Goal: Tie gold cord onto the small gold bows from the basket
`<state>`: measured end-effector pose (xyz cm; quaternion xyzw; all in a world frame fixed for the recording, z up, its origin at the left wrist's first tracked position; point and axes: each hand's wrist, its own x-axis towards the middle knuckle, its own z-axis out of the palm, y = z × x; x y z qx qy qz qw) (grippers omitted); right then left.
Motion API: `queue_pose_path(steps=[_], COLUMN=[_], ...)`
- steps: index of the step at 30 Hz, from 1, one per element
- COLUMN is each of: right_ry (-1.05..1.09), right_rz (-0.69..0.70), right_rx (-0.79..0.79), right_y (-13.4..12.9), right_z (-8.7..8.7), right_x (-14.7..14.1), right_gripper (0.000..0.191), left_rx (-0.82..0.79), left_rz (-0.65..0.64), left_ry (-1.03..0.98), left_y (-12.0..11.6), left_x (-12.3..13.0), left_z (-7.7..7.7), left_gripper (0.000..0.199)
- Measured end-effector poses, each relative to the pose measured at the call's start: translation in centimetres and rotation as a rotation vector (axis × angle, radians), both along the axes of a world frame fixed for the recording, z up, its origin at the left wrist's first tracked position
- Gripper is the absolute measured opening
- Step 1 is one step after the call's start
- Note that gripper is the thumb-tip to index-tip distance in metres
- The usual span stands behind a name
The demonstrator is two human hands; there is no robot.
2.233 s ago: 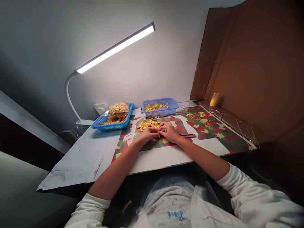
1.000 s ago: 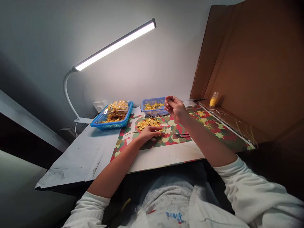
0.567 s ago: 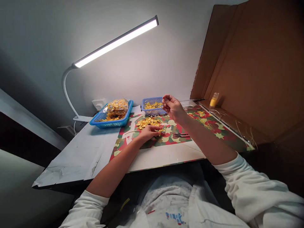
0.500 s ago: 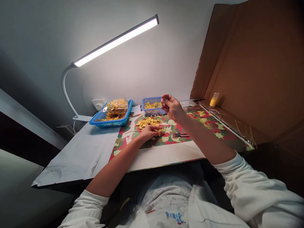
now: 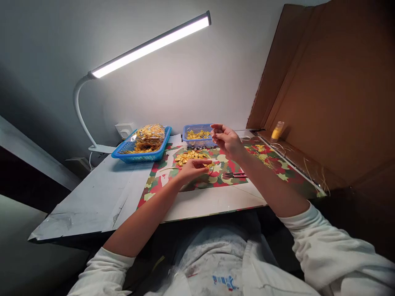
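Low over the patterned sheet, my left hand (image 5: pixel 194 169) has its thumb and fingers closed at the tips on a small gold ribbon piece (image 5: pixel 211 165), which is mostly hidden. A pile of gold ribbon bows (image 5: pixel 187 158) lies just behind that hand. Higher and to the right, my right hand (image 5: pixel 228 142) is raised in a pinch. Anything between its fingertips is too fine to make out. Thread snips (image 5: pixel 236 175) with dark blades rest on the sheet below the right hand.
A blue basket (image 5: pixel 160 155) at the back left holds gold ribbon and a plastic bag. A smaller blue basket (image 5: pixel 199 142) with gold pieces stands behind the hands. Yellow strands (image 5: pixel 264 158) lie at right, near a small jar (image 5: pixel 277 130). A lamp (image 5: pixel 151 45) hangs above.
My right hand has shifted slightly right and remains pinched. My left hand stays low by the pile, its fingers a little straighter. The whole view has tilted slightly.
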<state>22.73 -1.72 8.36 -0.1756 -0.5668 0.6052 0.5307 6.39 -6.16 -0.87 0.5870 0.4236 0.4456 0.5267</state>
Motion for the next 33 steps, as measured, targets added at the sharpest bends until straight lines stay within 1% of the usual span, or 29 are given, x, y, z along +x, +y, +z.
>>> queue_pose_path(steps=[5,9,13,17,20,24,26,28,31,33], right_ry=[-0.104,-0.103,-0.077,-0.145,-0.162,-0.191,-0.215,-0.249,-0.334,-0.393], right_rz=[0.006,0.019,0.074,0.158,0.160,0.172,0.174,0.161,0.154,0.155], right_rx=[-0.088,-0.143,-0.165,-0.147,-0.157,-0.242,-0.261,-0.239,-0.185,-0.153], right_y=[-0.9,-1.2,-1.4,-1.6,-1.7,-1.4,-1.3,-1.1,-0.9,-0.6], right_z=[-1.0,-1.0,-0.3,0.2,0.6,1.1,1.3,1.7,2.3,2.7], right_x=[2.0,3.0,3.8,4.4,4.6,4.8,4.9,5.1,5.5,5.6], right_gripper=[0.014,0.013,0.018,0.022,0.017,0.010,0.007,0.005,0.011,0.017], left_rx=[0.054,0.036,-0.046,-0.146,-0.231,-0.299,-0.300,-0.297,-0.266,-0.210], left_rz=[-0.087,-0.130,-0.174,-0.226,-0.283,-0.351,-0.342,-0.300,-0.191,-0.114], left_ry=[-0.010,-0.003,-0.038,-0.109,-0.163,-0.263,-0.289,-0.275,-0.221,-0.174], left_y=[-0.8,-1.0,-1.1,-1.0,-1.0,-1.1,-1.1,-0.9,-0.4,0.0], left_x=[0.4,0.5,0.6,0.7,0.6,0.6,0.6,0.5,0.2,-0.1], left_z=[0.3,0.2,0.2,0.1,0.1,0.2,0.2,0.1,0.0,0.0], left_gripper=[0.050,0.051,0.047,0.046,0.044,0.037,0.035,0.034,0.037,0.039])
